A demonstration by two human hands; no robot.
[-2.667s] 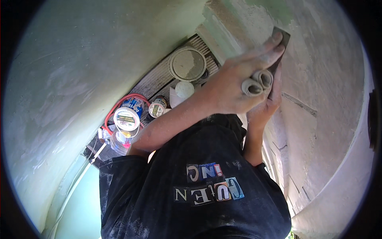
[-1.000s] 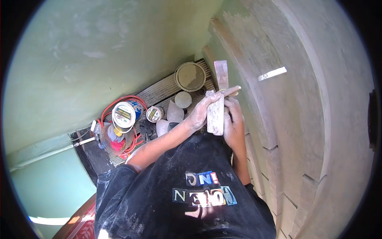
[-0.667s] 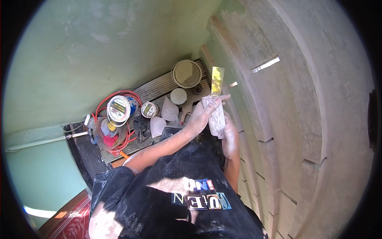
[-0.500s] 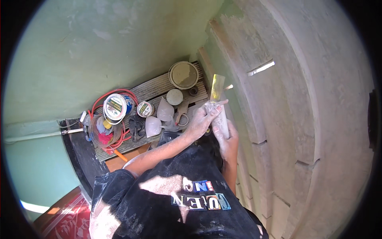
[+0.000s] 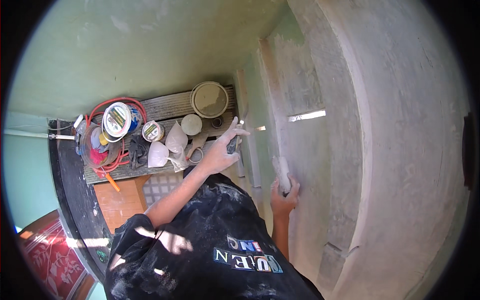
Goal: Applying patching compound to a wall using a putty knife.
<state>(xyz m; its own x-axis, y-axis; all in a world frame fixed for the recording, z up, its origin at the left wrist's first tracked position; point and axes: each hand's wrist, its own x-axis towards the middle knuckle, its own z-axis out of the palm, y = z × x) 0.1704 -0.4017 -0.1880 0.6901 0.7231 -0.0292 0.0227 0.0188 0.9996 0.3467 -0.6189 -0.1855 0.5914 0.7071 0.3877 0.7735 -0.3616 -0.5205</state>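
left hand: raised over the right end of the wooden bench, fingers closed about a small dark tool; forefinger stretched up along it. Kind of tool too small to tell; a bright glint shows at its upper tip.
right hand: against the plastered wall, fingers wrapped round the lower end of a pale, dusty sanding block. Grip closed and holding.
sanding block, long axis: roughly upright, leaning slightly left at the top; it projects upward out of the right grip and lies flat on the wall face.
key relation: the block sits above and in line with the right grip, touching the wall; the left hand is apart from it, up and to the left, nearer the bench than the wall. Right hand is the one on the work surface.
wall: pale plaster with a stepped vertical edge just left of the block; a bright sunlit slit higher up, above and right of the block.
bench contents: round tin lid at the far right corner; open paint can and red cable coil at the left end; two white bags near the front edge, mid-bench.
judgement: a stroke with the block would run along its long axis, up the wall from the right grip.
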